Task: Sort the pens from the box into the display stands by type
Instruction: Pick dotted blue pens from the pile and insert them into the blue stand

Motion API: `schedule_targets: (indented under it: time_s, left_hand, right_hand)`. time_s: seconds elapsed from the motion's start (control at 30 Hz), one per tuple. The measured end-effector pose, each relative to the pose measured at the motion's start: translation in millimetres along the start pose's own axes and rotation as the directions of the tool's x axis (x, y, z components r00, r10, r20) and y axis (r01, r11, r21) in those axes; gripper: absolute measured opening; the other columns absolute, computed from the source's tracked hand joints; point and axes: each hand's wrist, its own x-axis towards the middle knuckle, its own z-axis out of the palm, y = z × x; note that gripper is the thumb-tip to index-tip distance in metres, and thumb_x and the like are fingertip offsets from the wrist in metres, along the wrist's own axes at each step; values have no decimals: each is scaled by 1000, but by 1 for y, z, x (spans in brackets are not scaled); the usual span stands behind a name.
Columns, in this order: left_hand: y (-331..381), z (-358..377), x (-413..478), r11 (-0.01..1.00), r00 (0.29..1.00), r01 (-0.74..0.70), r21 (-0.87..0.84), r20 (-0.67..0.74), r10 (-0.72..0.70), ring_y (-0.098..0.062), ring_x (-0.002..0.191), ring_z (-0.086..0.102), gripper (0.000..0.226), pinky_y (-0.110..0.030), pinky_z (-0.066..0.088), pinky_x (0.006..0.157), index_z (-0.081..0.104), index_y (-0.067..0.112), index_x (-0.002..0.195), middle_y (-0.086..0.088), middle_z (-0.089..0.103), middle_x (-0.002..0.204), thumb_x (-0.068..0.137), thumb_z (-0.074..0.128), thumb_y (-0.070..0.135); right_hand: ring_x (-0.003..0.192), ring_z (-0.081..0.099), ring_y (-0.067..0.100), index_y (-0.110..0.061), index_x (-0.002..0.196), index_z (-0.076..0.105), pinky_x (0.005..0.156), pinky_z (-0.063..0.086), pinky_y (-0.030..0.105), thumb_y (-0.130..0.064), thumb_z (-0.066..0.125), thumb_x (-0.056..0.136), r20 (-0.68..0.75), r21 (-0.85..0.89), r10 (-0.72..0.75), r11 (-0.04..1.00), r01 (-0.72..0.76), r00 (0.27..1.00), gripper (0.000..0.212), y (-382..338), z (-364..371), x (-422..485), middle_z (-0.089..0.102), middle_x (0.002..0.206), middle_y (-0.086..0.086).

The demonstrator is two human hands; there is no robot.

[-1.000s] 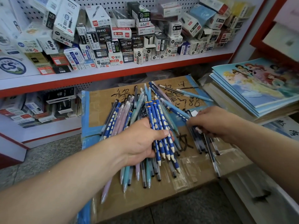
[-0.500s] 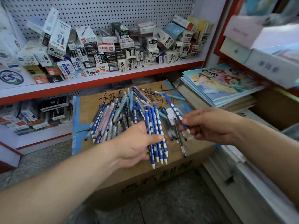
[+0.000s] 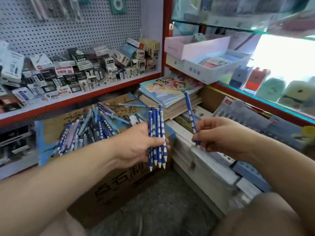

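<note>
Two bare hands: left hand (image 3: 136,147), right hand (image 3: 219,137). In the left, a bundle of dark blue pens (image 3: 156,120) with white drop-shaped dots and orange ends: four white tips countable, perhaps a fifth pen behind. In the right, one single blue dotted pen (image 3: 189,109). One brown cardboard box (image 3: 119,186), topped with a loose pile of mixed pens (image 3: 88,128), too many and too overlapped to count. One stack of cartoon-cover notebooks (image 3: 170,89), number unclear. Two open shallow boxes: one pink box (image 3: 196,46), one pale blue box (image 3: 213,72). Dozens of small pen cartons (image 3: 76,72) on one red-edged shelf (image 3: 85,97).
</note>
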Motion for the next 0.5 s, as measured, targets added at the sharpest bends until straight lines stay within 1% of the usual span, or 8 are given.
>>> schedule_targets:
  time_s: [0.07, 0.13, 0.2, 0.27, 0.3, 0.37, 0.43, 0.5]
  left_hand:
    - [0, 14, 4, 1000, 998, 1, 1, 62, -1, -21, 93, 73, 23, -51, 60, 81, 54, 12, 117, -5, 73, 90, 98, 57, -1]
    - [-2, 26, 11, 1000, 990, 6, 9, 138, -7, -23, 94, 71, 22, -53, 58, 83, 55, 12, 116, -6, 73, 90, 98, 57, 0]
    - [-3, 40, 22, 1000, 975, 25, 14, 221, -28, -26, 94, 69, 22, -55, 57, 87, 56, 11, 118, -9, 71, 95, 98, 57, 0]
    - [-5, 53, 35, 999, 951, 46, 9, 305, -46, -26, 90, 68, 17, -56, 54, 89, 58, 11, 111, -12, 71, 94, 98, 55, 0]
    - [-6, 60, 43, 998, 938, 64, -5, 342, -58, -26, 86, 68, 15, -56, 54, 88, 58, 11, 109, -12, 71, 91, 99, 54, 0]
    - [-7, 71, 58, 994, 913, 106, -17, 398, -91, -25, 80, 68, 13, -51, 56, 80, 58, 8, 108, -12, 71, 87, 100, 52, -1]
    - [-12, 82, 73, 991, 901, 132, 17, 415, -127, -23, 74, 69, 12, -45, 58, 69, 58, 7, 106, -12, 72, 85, 100, 52, -1]
    - [-15, 94, 88, 987, 899, 158, 41, 408, -161, -22, 71, 70, 13, -43, 56, 65, 57, 8, 106, -11, 72, 83, 100, 52, -2]
  right_hand:
    - [58, 55, 15, -7, 88, 65, 59, 44, 30, 5, 66, 89, -45, 41, 11, 999, -9, 999, 12, 6, -4, -16, 68, 83, 17]
    - [56, 55, 14, -8, 85, 66, 59, 44, 29, 5, 66, 90, -112, 55, 24, 998, -18, 993, 14, 11, -8, -32, 70, 80, 16]
    - [59, 56, 16, -7, 87, 67, 59, 44, 30, 3, 68, 89, -198, 36, 34, 999, -27, 980, 10, 16, -13, -48, 71, 81, 19]
    - [63, 57, 18, -5, 92, 68, 60, 46, 31, 1, 70, 89, -290, 14, 48, 999, -45, 956, 7, 21, -21, -62, 73, 84, 19]
    - [63, 58, 18, -4, 94, 68, 59, 47, 31, 1, 70, 89, -332, 10, 57, 998, -56, 942, 7, 24, -27, -68, 73, 83, 18]
    - [61, 58, 17, -4, 96, 66, 56, 47, 29, 2, 69, 90, -391, 12, 78, 997, -79, 917, 9, 29, -40, -76, 74, 82, 16]
    - [61, 58, 16, -8, 95, 65, 54, 45, 28, 4, 70, 89, -434, 19, 91, 996, -92, 896, 15, 36, -55, -77, 72, 80, 13]
    - [62, 58, 18, -13, 92, 66, 53, 45, 28, 6, 71, 87, -487, 32, 112, 993, -111, 866, 20, 46, -69, -70, 70, 78, 12]
